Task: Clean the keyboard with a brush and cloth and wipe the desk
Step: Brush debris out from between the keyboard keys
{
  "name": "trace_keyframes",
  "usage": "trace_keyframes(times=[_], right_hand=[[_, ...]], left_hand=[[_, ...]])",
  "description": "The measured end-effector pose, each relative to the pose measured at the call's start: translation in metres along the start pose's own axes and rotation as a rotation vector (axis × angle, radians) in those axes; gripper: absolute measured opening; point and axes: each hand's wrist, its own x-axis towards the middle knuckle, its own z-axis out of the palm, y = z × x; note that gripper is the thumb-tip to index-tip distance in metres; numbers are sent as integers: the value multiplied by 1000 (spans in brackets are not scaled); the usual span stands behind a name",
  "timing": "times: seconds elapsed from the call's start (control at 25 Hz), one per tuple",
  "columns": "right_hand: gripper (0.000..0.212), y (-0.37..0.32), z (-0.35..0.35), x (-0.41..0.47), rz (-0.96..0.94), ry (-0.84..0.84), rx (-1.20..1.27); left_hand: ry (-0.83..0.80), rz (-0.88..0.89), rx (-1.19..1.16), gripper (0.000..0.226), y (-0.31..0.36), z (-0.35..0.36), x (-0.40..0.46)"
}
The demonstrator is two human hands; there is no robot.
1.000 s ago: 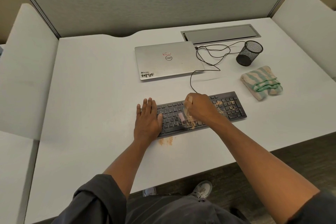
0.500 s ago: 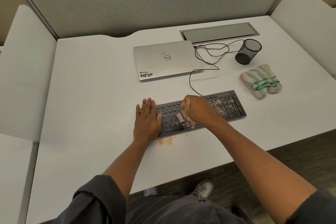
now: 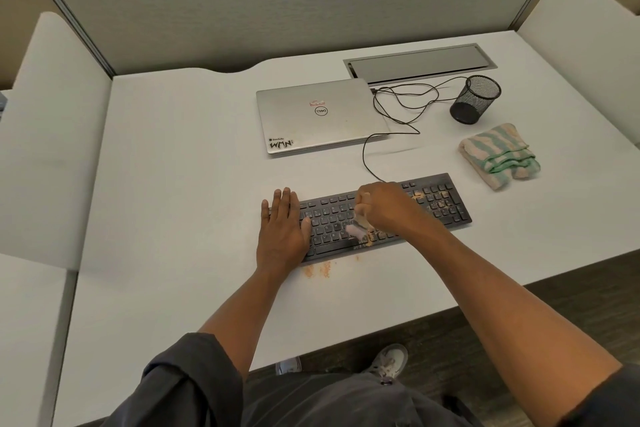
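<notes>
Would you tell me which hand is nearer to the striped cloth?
Right. The right hand brushes mid-keyboard, closer to the cloth; the left hand rests flat on the keyboard's far left end.

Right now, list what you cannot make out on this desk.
- Brush: head view, the handle is hidden inside the right hand; the bristles are blurred.
- Keyboard: its left end lies under the left hand; key legends are too small to read.
- Mesh cup: its inside is too dark to tell its contents.
- Laptop: the small red sticker's print is too small.
</notes>
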Motion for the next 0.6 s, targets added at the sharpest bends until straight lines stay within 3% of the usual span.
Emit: trace_keyframes(times=[0.24, 0.48, 0.6], right_hand=[[9, -2, -10, 1, -14, -21, 241], [18, 2, -10, 3, 64, 4, 219], [12, -1, -10, -1, 34, 0, 229]], left_hand=[[-10, -3, 3, 80, -1, 0, 0], [0, -4, 0, 79, 0, 1, 0], [14, 0, -7, 78, -1, 1, 0]])
